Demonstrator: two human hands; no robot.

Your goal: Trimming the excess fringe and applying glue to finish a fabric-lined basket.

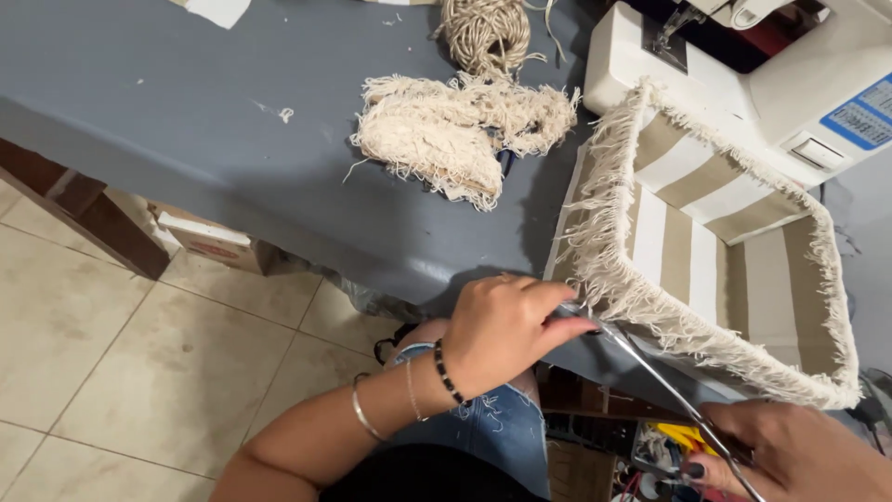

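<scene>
Left hand (506,325) pinches the fringed striped cloth (715,251) at its seven-o'clock corner. Right hand (799,455), at five o'clock, grips scissors (664,386), tips at that corner.

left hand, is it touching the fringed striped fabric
Touching: the head view shows the left hand pinching the fringe corner of the striped fabric.

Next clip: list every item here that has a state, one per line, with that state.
Left hand: pinching the fringe at the cover's near corner.
Right hand: gripping the scissors' handles.
Scissors: blades nearly closed, tips at the fringe corner.
Striped fabric cover: lying flat, fringe sewn along its edges.
Loose fringe trim: bunched in a heap on the table.
Sewing machine: standing, cover's far corner against it.
</scene>
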